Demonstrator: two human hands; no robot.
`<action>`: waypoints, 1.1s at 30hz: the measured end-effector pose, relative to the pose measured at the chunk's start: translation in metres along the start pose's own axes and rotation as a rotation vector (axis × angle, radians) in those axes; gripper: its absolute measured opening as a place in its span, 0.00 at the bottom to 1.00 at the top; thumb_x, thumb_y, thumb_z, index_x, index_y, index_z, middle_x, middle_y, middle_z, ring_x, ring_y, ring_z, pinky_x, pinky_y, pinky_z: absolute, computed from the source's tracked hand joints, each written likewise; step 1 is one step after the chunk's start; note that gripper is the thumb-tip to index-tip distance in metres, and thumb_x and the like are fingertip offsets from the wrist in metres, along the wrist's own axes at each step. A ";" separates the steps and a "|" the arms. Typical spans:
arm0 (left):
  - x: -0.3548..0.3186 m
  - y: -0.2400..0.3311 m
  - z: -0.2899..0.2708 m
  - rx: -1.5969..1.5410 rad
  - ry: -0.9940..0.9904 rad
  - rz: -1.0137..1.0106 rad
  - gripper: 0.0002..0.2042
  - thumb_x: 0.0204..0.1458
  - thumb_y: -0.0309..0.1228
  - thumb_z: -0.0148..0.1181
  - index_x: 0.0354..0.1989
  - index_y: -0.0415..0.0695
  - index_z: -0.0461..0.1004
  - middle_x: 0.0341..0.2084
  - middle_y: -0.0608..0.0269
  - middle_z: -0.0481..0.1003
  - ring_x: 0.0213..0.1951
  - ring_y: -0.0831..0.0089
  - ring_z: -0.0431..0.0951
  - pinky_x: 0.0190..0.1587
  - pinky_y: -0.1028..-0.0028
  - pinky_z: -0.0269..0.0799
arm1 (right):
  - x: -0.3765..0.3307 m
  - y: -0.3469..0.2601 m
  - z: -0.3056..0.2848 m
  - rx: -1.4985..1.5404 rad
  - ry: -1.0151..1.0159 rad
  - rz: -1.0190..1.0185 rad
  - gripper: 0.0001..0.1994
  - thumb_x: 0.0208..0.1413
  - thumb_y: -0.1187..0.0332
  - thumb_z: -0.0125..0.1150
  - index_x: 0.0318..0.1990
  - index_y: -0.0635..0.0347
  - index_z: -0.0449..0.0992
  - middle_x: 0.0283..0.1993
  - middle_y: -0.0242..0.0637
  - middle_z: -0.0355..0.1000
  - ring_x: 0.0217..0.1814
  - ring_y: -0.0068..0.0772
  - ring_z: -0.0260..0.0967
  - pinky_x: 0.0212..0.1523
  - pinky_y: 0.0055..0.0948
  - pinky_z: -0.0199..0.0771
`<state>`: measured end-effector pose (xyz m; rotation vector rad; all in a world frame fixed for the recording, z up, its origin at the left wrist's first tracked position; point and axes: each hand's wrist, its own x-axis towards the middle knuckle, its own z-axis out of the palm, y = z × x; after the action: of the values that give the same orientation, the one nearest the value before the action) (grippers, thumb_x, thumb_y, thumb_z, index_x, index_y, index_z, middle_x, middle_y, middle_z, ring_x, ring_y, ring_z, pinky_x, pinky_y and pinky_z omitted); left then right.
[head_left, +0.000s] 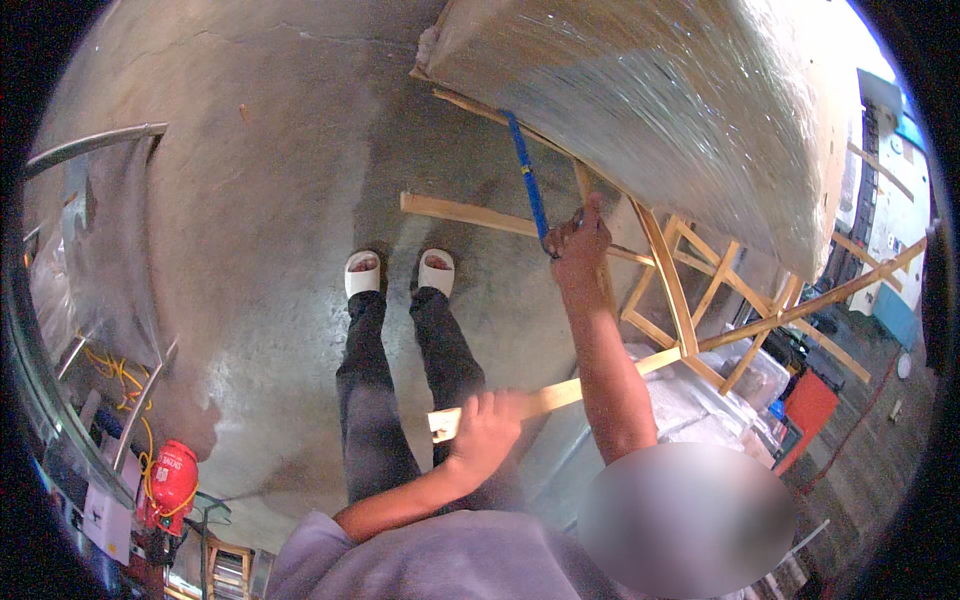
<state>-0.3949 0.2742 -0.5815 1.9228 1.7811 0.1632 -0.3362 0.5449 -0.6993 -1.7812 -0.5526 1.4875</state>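
Observation:
My right hand [578, 240] is closed around the near end of a long, narrow blue bar [527, 172] with a small yellow mark; its exact kind is unclear. The bar's far end meets the lower edge of a large panel-like load [640, 110] wrapped in clear film. Closer to my body, my left hand [485, 428], a little blurred, grips a pale wooden slat [555, 396] near its end. This slat joins an open wooden frame [668, 275] beside the wrapped load. Another slat [465, 211] juts left from the frame, beyond my feet.
Grey concrete floor [250, 220] lies around my white slides. To the left are a curved metal rail [95, 148], a red cylinder [174, 478] and a yellow cord [120, 375]. Film-covered items [690, 400] and a red-orange panel [808, 415] stand at the right. A blurred oval hides the lower right.

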 end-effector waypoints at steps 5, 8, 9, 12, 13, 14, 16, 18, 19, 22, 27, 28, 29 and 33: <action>-0.013 -0.025 -0.002 -0.060 -0.168 0.026 0.18 0.49 0.33 0.55 0.49 0.43 0.76 0.36 0.64 0.74 0.36 0.68 0.71 0.40 0.66 0.67 | -0.005 0.035 -0.006 0.058 0.102 -0.064 0.21 0.67 0.51 0.53 0.25 0.50 0.59 0.11 0.27 0.49 0.06 0.26 0.49 0.09 0.32 0.50; -0.021 -0.050 0.004 -0.048 -0.014 0.057 0.12 0.48 0.33 0.56 0.42 0.45 0.74 0.29 0.67 0.68 0.32 0.71 0.69 0.36 0.69 0.64 | 0.006 0.052 -0.012 0.081 0.132 -0.052 0.19 0.67 0.52 0.52 0.27 0.50 0.59 0.12 0.28 0.51 0.06 0.26 0.49 0.08 0.32 0.49; -0.024 -0.058 0.008 -0.039 0.053 0.068 0.09 0.48 0.33 0.56 0.38 0.47 0.74 0.26 0.69 0.65 0.30 0.73 0.68 0.35 0.71 0.63 | 0.010 0.054 -0.014 0.070 0.119 -0.059 0.19 0.67 0.53 0.52 0.28 0.51 0.59 0.13 0.28 0.52 0.06 0.26 0.49 0.08 0.32 0.49; -0.037 -0.076 0.023 -0.043 0.025 0.082 0.12 0.50 0.32 0.56 0.43 0.45 0.75 0.28 0.68 0.67 0.30 0.72 0.69 0.35 0.70 0.64 | 0.023 0.056 -0.023 -0.066 0.047 -0.125 0.17 0.68 0.54 0.51 0.29 0.51 0.60 0.14 0.27 0.53 0.06 0.26 0.50 0.08 0.31 0.49; -0.041 -0.082 0.030 -0.052 0.014 0.084 0.13 0.50 0.32 0.56 0.43 0.45 0.75 0.28 0.68 0.67 0.30 0.72 0.69 0.35 0.70 0.64 | 0.024 0.056 -0.026 -0.111 0.059 -0.119 0.17 0.68 0.55 0.51 0.29 0.51 0.60 0.14 0.27 0.53 0.07 0.26 0.51 0.08 0.31 0.49; -0.044 -0.086 0.036 -0.087 0.028 0.071 0.13 0.51 0.32 0.56 0.44 0.46 0.76 0.28 0.68 0.67 0.31 0.72 0.69 0.35 0.70 0.64 | 0.025 0.057 -0.028 -0.154 0.073 -0.117 0.17 0.68 0.55 0.51 0.29 0.51 0.60 0.14 0.27 0.53 0.07 0.25 0.51 0.08 0.31 0.49; -0.048 -0.089 0.047 -0.068 0.026 0.080 0.12 0.51 0.32 0.56 0.44 0.45 0.76 0.29 0.68 0.68 0.31 0.72 0.69 0.36 0.70 0.65 | 0.022 0.061 -0.030 -0.129 0.087 -0.090 0.18 0.68 0.55 0.51 0.28 0.52 0.61 0.15 0.27 0.53 0.07 0.25 0.52 0.08 0.32 0.50; -0.051 -0.088 0.054 -0.029 0.021 0.077 0.12 0.51 0.32 0.56 0.43 0.45 0.76 0.30 0.67 0.69 0.31 0.72 0.69 0.37 0.70 0.65 | 0.015 0.065 -0.024 -0.163 0.082 -0.129 0.18 0.68 0.54 0.50 0.29 0.54 0.62 0.15 0.28 0.53 0.08 0.26 0.54 0.08 0.33 0.53; -0.050 -0.087 0.056 -0.031 0.028 0.059 0.12 0.51 0.32 0.56 0.43 0.45 0.76 0.30 0.67 0.69 0.31 0.72 0.69 0.37 0.70 0.65 | 0.012 0.066 -0.018 -0.208 0.069 -0.181 0.18 0.68 0.54 0.49 0.30 0.55 0.63 0.15 0.28 0.54 0.09 0.26 0.55 0.09 0.33 0.54; -0.050 -0.082 0.051 -0.051 0.039 0.049 0.13 0.50 0.32 0.55 0.44 0.44 0.75 0.31 0.67 0.69 0.32 0.72 0.69 0.38 0.70 0.65 | 0.013 0.046 0.010 -0.352 0.063 -0.174 0.19 0.69 0.53 0.48 0.33 0.59 0.65 0.15 0.29 0.55 0.10 0.29 0.57 0.10 0.35 0.58; -0.039 -0.070 0.018 -0.076 -0.009 0.049 0.15 0.48 0.32 0.56 0.44 0.44 0.75 0.32 0.67 0.71 0.33 0.71 0.69 0.38 0.70 0.65 | 0.027 -0.030 0.056 -0.942 0.091 -0.420 0.21 0.67 0.52 0.49 0.31 0.62 0.66 0.16 0.36 0.60 0.12 0.33 0.60 0.14 0.37 0.62; -0.035 -0.067 0.007 -0.073 0.006 0.047 0.15 0.48 0.32 0.56 0.44 0.43 0.76 0.32 0.66 0.71 0.33 0.71 0.69 0.38 0.70 0.65 | 0.029 -0.042 0.059 -0.964 0.070 -0.403 0.21 0.67 0.52 0.50 0.30 0.62 0.66 0.16 0.37 0.60 0.12 0.34 0.60 0.14 0.38 0.62; -0.030 -0.063 -0.003 -0.069 0.023 0.045 0.14 0.48 0.32 0.56 0.44 0.43 0.76 0.32 0.66 0.71 0.33 0.71 0.69 0.38 0.70 0.65 | 0.031 -0.054 0.061 -0.985 0.050 -0.387 0.22 0.66 0.52 0.51 0.29 0.62 0.66 0.16 0.37 0.61 0.12 0.34 0.60 0.15 0.38 0.62; -0.002 -0.045 -0.043 -0.047 0.068 0.065 0.13 0.47 0.33 0.56 0.41 0.44 0.76 0.30 0.66 0.70 0.31 0.72 0.69 0.37 0.71 0.65 | 0.074 -0.083 0.046 -0.781 -0.155 -0.305 0.24 0.65 0.52 0.54 0.22 0.60 0.65 0.14 0.37 0.59 0.11 0.35 0.58 0.15 0.39 0.59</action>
<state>-0.4531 0.2851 -0.5639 1.9649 1.7429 0.2939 -0.3520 0.6633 -0.6859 -2.0085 -1.5742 1.2803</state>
